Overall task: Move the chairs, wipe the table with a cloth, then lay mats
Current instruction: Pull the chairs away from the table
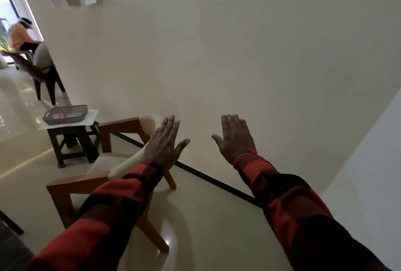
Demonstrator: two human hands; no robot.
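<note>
Facing the wall, you hold your left hand (165, 140) and right hand (235, 138) up flat, fingers straight and slightly apart, holding nothing. The chair (91, 181) stands below your left hand, its cream backrest just under the palm. It looks solid and fairly heavy, wooden frame rigid, cushion soft. Grip the wooden armrests, not the padding. Beyond the chair stands a stool (71, 140) carrying a basket (65, 115).

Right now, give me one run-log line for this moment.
left hand: open, above wooden armchair backrest | right hand: open, empty | cloth, mats: not in view | basket: on stool
</note>
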